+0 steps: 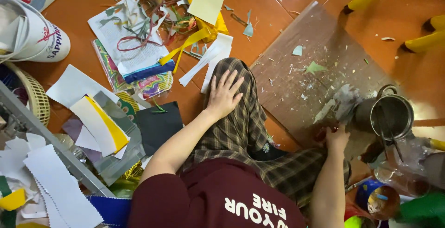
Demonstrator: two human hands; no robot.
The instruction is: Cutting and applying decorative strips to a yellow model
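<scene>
Head view, looking down at a person seated on an orange-brown floor.

Left hand: flat, fingers spread apart, palm resting on the knee of the plaid trousers. It holds nothing.

Right hand: reaching toward the brown board, fingers closed together around a small object; a bit of red shows at the fingers, but what the object is cannot be told. A greyish scrap lies just above the hand, on the board, beside the metal cup.

The metal cup stands at the board's right edge, upright, with thin sticks inside. The board is strewn with small paper shavings.

To the left of the knee: a black sheet, white and yellow paper pieces, and a heap of cut strips. A woven basket sits at far left.
</scene>
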